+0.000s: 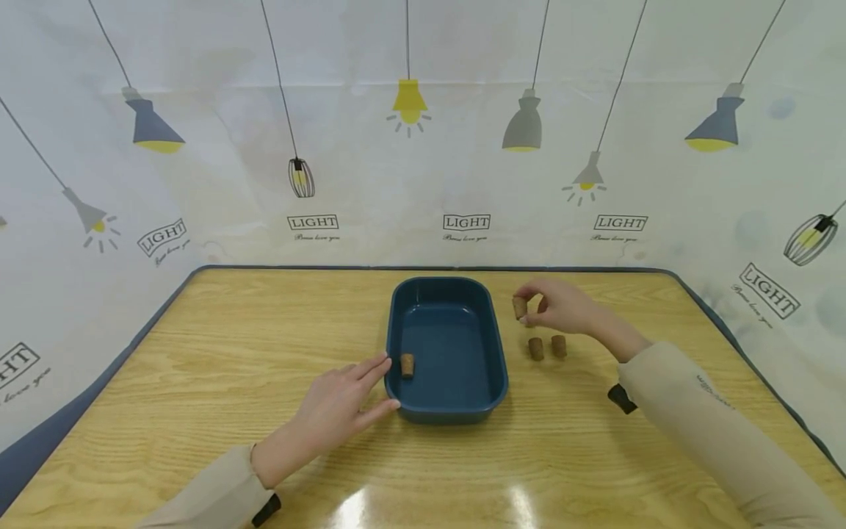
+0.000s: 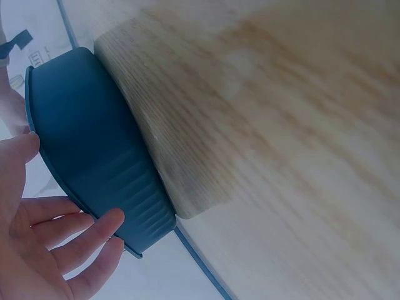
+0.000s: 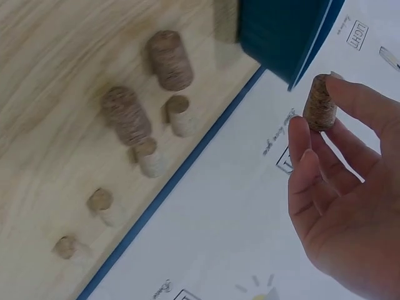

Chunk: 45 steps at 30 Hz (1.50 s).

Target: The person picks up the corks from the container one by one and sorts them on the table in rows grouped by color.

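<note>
My right hand (image 1: 560, 305) pinches a cork (image 1: 519, 307) between thumb and fingertips, just right of a deep blue rectangular dish (image 1: 500, 367). In the right wrist view, the held cork (image 3: 320, 104) is speckled brown and held above table level. With loosely extended fingers, my left hand (image 1: 337, 400) touches the dish's left side near the front corner. The left wrist view has its thumb at the rim and fingertips by the ribbed outer wall (image 2: 125, 181). Another cork (image 1: 407, 366) is inside the dish, near its left wall.
Two corks (image 1: 536, 348) (image 1: 559, 346) stand on the wooden table (image 1: 264, 323) below my right hand. Several corks (image 3: 170, 60) of larger and smaller size appear in the right wrist view. A wall sheet (image 1: 370, 176) printed with lamps borders the table.
</note>
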Each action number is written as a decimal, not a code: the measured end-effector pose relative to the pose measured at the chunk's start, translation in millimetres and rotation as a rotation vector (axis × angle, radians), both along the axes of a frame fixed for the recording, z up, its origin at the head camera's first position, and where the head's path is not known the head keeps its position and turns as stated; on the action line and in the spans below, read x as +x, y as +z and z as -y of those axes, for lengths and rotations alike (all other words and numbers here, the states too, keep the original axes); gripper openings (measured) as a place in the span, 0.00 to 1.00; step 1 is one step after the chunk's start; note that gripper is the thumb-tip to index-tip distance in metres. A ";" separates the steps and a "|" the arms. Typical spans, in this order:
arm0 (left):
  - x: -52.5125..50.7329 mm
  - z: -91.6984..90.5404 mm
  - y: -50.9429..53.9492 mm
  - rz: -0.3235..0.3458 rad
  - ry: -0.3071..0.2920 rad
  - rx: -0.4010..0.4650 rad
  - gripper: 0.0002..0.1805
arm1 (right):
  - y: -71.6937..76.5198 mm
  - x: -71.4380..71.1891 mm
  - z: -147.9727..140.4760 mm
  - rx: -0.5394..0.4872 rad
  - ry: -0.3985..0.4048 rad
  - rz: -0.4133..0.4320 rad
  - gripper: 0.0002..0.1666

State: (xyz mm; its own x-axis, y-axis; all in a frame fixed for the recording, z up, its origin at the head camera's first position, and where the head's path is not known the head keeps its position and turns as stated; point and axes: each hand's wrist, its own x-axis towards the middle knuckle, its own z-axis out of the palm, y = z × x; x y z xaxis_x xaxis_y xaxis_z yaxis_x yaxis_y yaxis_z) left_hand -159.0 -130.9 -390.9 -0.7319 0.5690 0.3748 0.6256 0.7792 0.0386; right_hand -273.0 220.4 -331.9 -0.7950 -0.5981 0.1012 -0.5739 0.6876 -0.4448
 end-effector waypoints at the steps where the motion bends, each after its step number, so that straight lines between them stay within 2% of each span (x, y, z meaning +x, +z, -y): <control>1: -0.1 -0.1 -0.1 0.001 0.001 -0.002 0.33 | -0.5 1.6 -3.5 0.000 -0.001 -0.005 0.22; 17: 0.9 -0.5 0.6 -0.017 -0.006 0.001 0.32 | -21.0 18.0 -49.0 -0.028 -0.023 -0.002 0.23; 24: 0.2 -0.3 -0.5 -0.022 -0.006 -0.003 0.33 | -28.1 24.4 -63.3 -0.038 -0.044 0.026 0.24; 33: 0.1 -0.8 -0.2 -0.021 -0.003 -0.006 0.33 | -38.3 24.6 -82.7 -0.043 -0.074 0.031 0.25; 39: 0.1 -0.6 -0.2 -0.026 -0.008 -0.006 0.32 | -46.9 25.2 -92.9 -0.017 -0.110 0.068 0.26; 45: 0.0 -0.6 0.2 -0.025 -0.008 -0.007 0.32 | -54.9 23.7 -99.3 -0.036 -0.139 0.103 0.26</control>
State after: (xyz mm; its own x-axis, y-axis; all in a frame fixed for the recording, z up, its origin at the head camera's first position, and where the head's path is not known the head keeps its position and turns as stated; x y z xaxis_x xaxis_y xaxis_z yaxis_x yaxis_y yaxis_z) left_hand -159.0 -130.3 -390.6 -0.7176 0.5776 0.3890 0.6325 0.7743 0.0171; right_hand -249.3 319.7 -386.8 -0.8771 -0.4792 0.0341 -0.4245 0.7399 -0.5219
